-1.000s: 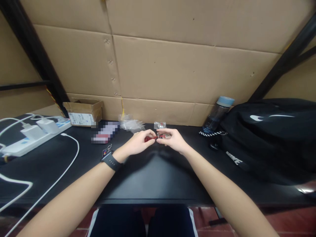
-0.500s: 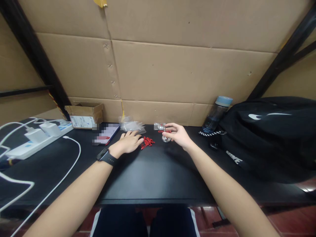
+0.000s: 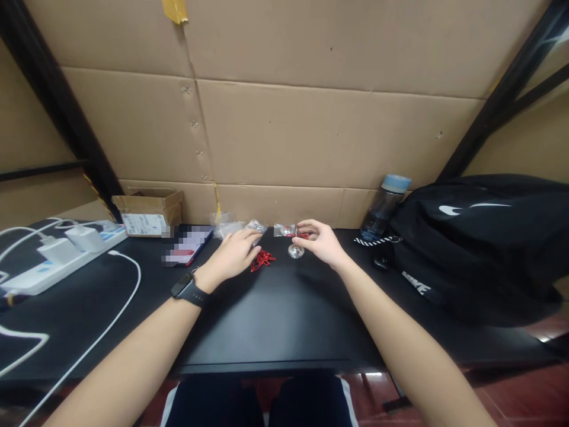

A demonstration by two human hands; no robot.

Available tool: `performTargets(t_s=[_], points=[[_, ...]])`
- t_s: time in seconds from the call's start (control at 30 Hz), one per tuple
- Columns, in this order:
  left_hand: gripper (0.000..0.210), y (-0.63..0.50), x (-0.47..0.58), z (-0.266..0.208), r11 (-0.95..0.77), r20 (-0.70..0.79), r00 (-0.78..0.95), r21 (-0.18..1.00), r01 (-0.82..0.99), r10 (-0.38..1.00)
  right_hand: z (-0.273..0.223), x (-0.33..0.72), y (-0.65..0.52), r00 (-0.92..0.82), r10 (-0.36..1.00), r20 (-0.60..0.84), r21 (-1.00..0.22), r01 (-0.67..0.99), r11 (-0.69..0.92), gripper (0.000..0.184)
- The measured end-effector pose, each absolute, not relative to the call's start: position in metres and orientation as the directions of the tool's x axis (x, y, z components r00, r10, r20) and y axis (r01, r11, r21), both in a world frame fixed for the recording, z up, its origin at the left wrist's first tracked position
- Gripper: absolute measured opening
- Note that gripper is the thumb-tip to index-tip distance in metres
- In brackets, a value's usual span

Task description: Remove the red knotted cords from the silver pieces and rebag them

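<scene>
- Head view: left hand (image 3: 235, 252) is over the near edge of the clear plastic bags (image 3: 229, 226), fingers stretched forward and close together; can't tell if they grip one.
- Red cords (image 3: 264, 260) in a loose pile on the black table (image 3: 275, 320), just right of the left thumb.
- Right hand (image 3: 328, 244): thumb and forefinger pinch a red cord (image 3: 303, 236) with a thin silver edge at the tips, too small to resolve.
- Silver round piece (image 3: 296, 251) on the table just under the right thumb; can't tell if it's joined to the pinched cord.
- Small clear sachet (image 3: 283, 230) on the far side, left of the right fingertips.
- Far left: open cardboard box (image 3: 169, 209); white power strip (image 3: 26, 283) left of it.
- Far right: blue-capped bottle (image 3: 384, 204), leaning, beside the black Nike backpack (image 3: 475, 255).
</scene>
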State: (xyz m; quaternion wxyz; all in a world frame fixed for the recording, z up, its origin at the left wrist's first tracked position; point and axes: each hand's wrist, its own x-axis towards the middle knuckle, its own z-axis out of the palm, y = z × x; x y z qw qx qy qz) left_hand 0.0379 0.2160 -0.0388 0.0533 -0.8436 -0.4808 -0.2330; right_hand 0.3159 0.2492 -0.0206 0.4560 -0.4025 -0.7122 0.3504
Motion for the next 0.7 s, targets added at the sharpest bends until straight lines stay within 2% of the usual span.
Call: performTargets(t_s=[0.13,0.3,0.33,0.43,0.53,0.7], points=[[0.035,0.205,0.054,-0.030,-0.678,0.524,0.527,0.139,0.722,0.669,-0.013,0.323,0.248,-0.256,0.848,0.464,-0.766,0.365,0.529,0.045],[0.033,0.200,0.070,-0.039,-0.739,0.435,0.597,0.411,0.534,0.674,0.001,0.325,0.234,-0.325,0.799,0.507,-0.617,0.510,0.599,0.043],[0.031,0.199,0.072,-0.040,-0.736,0.404,0.618,0.435,0.518,0.674,0.003,0.325,0.231,-0.342,0.798,0.497,-0.602,0.526,0.601,0.045],[0.012,0.198,0.076,-0.044,-0.757,0.319,0.690,0.351,0.551,0.650,0.005,0.323,0.224,-0.420,0.799,0.431,-0.583,0.546,0.602,0.048],[0.010,0.195,0.077,-0.043,-0.771,0.284,0.717,0.262,0.581,0.636,0.008,0.324,0.220,-0.569,0.762,0.310,-0.549,0.547,0.632,0.044],[0.007,0.187,0.078,-0.037,-0.781,0.216,0.760,0.312,0.542,0.613,0.019,0.335,0.214,-0.726,0.681,0.092,-0.489,0.563,0.666,0.037]])
